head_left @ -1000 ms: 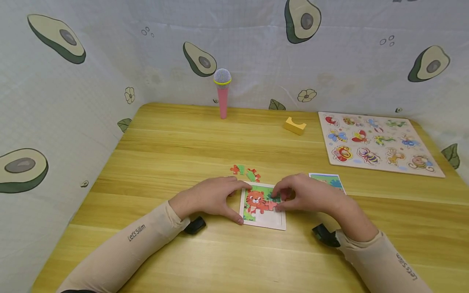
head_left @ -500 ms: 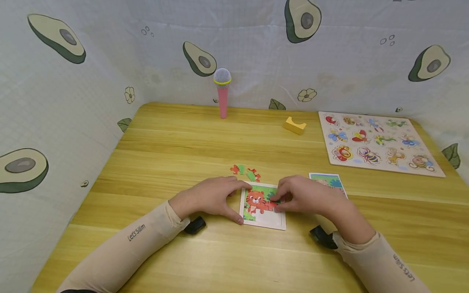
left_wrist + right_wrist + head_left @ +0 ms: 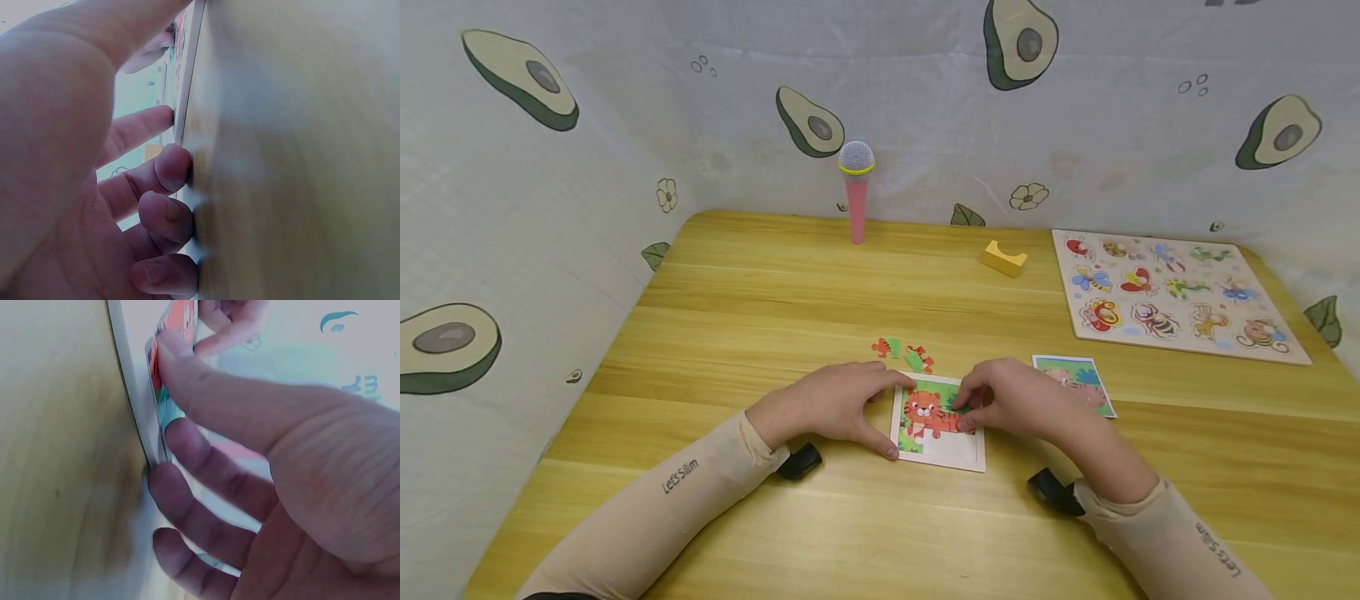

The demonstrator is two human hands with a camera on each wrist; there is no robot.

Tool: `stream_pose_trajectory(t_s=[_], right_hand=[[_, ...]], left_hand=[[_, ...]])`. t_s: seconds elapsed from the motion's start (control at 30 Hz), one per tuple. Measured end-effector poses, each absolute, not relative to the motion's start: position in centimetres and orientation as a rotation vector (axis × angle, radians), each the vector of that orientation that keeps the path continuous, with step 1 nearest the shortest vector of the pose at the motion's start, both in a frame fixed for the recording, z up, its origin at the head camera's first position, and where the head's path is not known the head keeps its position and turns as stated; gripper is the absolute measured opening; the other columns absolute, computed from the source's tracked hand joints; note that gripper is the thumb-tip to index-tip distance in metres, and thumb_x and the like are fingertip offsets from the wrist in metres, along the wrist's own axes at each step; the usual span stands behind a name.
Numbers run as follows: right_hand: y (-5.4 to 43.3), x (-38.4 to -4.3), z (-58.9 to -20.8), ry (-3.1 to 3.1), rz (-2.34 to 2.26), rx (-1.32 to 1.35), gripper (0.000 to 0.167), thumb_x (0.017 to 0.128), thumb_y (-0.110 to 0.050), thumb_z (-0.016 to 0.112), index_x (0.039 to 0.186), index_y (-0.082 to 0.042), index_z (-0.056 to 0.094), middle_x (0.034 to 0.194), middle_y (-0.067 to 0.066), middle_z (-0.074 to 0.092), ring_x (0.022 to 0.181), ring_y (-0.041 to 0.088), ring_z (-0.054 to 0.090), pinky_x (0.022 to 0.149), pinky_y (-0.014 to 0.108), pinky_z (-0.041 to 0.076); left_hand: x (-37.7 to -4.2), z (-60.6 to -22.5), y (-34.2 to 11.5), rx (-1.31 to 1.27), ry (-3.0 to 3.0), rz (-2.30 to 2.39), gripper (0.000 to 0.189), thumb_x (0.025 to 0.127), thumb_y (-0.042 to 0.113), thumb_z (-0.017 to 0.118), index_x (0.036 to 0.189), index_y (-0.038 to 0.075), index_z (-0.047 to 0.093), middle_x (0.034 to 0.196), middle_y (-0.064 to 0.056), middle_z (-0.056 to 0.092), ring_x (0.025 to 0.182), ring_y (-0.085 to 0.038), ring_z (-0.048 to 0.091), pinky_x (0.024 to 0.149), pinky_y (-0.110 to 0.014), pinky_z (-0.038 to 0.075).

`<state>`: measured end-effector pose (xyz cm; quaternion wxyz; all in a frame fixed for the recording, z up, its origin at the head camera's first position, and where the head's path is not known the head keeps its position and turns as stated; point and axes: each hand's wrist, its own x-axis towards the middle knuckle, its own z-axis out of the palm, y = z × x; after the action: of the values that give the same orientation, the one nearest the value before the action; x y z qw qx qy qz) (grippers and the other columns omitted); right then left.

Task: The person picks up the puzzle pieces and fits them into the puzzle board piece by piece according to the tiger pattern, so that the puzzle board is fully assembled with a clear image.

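A small white puzzle tray lies on the table, holding a partly assembled orange tiger picture on green. My left hand rests at its left side, index fingertip at the far corner and thumb at the near one. In the left wrist view its other fingers bend loosely against the tabletop. With thumb and index finger my right hand pinches a puzzle piece at the right of the tiger, mostly hidden by the fingers. The right wrist view shows the thumb pressed on the red-orange surface, other fingertips beside the tray's edge.
Loose puzzle pieces lie just beyond the tray. A picture card sits partly under the right hand. Farther back are a pink toy microphone, a yellow notched block and an insect peg board. A patterned cloth hangs behind.
My right hand has shifted slightly left and down with the puzzle piece, which now lies flush with the tiger's body. More of the picture card shows. The left hand keeps its place.
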<state>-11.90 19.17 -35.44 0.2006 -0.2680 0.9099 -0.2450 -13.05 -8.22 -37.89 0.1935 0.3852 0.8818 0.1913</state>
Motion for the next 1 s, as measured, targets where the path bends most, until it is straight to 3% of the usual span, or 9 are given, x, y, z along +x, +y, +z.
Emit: stream_pose_trajectory(t_s=[0.63, 0.77, 0.87, 1.0], right_hand=[[18.8, -11.8, -35.7, 2.564, -0.742, -0.649, 0.007, 0.087, -0.019, 0.081, 0.082, -0.021, 0.077, 0.080, -0.011, 0.066, 0.072, 0.011, 0.054, 0.065, 0.030, 0.048], [18.9, -11.8, -35.7, 2.577, -0.742, -0.644, 0.008, 0.086, -0.019, 0.082, 0.081, -0.022, 0.076, 0.082, -0.009, 0.063, 0.072, 0.012, 0.054, 0.064, 0.030, 0.047], [18.9, -11.8, -35.7, 2.595, -0.737, -0.639, 0.008, 0.084, -0.019, 0.084, 0.081, -0.022, 0.077, 0.091, -0.004, 0.061, 0.074, 0.013, 0.053, 0.065, 0.030, 0.047], [18.8, -11.8, -35.7, 2.622, -0.717, -0.628, 0.009, 0.082, -0.020, 0.086, 0.081, -0.023, 0.078, 0.106, 0.002, 0.057, 0.080, 0.015, 0.054, 0.069, 0.030, 0.048]], left_hand=[[-13.2, -37.9, -8.3, 1.098, 2.467, 0.551, 0.089, 0.074, 0.067, 0.079, 0.147, 0.026, 0.051, 0.100, 0.010, 0.052, 0.089, -0.010, 0.051, 0.080, -0.030, 0.044], [-13.8, -38.1, -8.4, 1.054, 2.479, 0.666, 0.077, 0.078, 0.058, 0.081, 0.141, 0.021, 0.055, 0.092, 0.005, 0.053, 0.083, -0.010, 0.049, 0.074, -0.028, 0.043], [-14.5, -38.1, -8.7, 0.975, 2.562, 0.776, 0.060, 0.084, 0.045, 0.081, 0.133, 0.015, 0.061, 0.088, 0.000, 0.053, 0.079, -0.013, 0.048, 0.071, -0.030, 0.042], [-15.1, -37.8, -9.2, 0.822, 2.723, 0.782, 0.051, 0.089, 0.036, 0.077, 0.131, 0.012, 0.062, 0.104, -0.003, 0.054, 0.089, -0.016, 0.050, 0.078, -0.033, 0.045]])
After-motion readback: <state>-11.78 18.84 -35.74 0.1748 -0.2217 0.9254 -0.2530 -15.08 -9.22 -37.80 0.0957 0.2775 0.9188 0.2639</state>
